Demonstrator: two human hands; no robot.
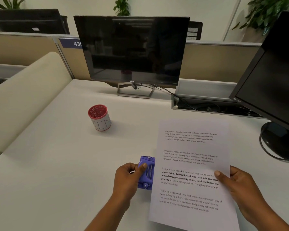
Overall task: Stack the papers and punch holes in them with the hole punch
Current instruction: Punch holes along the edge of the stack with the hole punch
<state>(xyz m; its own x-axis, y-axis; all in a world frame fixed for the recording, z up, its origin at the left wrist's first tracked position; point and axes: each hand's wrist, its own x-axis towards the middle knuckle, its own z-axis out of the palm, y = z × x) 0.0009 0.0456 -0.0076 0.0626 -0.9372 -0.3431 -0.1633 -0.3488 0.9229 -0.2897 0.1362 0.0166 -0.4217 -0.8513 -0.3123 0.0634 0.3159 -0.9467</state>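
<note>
The left hand (128,179) has its grip tight on the purple hole punch (146,173). The right hand (237,184) pinches the papers (190,165). A red cup (99,117) and a monitor (132,49) stand well behind on the table (57,164).

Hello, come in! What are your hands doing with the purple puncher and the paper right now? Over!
Left hand gripping hole punch, thumb on top. Right hand holding papers, left edge at punch. Red cup well clear. Over.

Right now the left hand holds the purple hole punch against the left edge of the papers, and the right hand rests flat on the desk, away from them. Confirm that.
Not quite. The left hand does hold the purple hole punch at the left edge of the papers, but the right hand grips their right edge, thumb on top, as the head view shows.
</note>
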